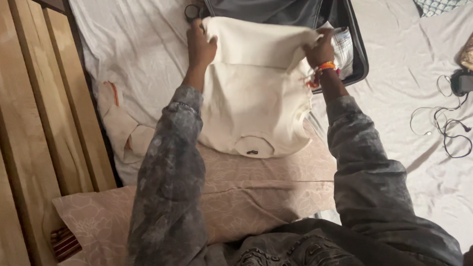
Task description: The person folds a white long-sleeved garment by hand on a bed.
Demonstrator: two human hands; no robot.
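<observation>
A cream-white sweater (pixel 253 95) lies spread on the bed, its collar toward me and its far edge folded back. My left hand (pixel 199 45) grips the folded edge at its left corner. My right hand (pixel 321 50), with an orange band at the wrist, grips the right corner. Both hands hold the fold at the rim of an open dark suitcase (pixel 295 5) lying just beyond the sweater. A checked cloth (pixel 343 42) shows inside the suitcase, to the right of my right hand.
A pink patterned pillow (pixel 249 195) lies under the sweater's near end. A white sheet (pixel 139 42) covers the bed. A black charger with tangled cables (pixel 453 115) lies at the right. Wooden slats (pixel 32 129) run along the left.
</observation>
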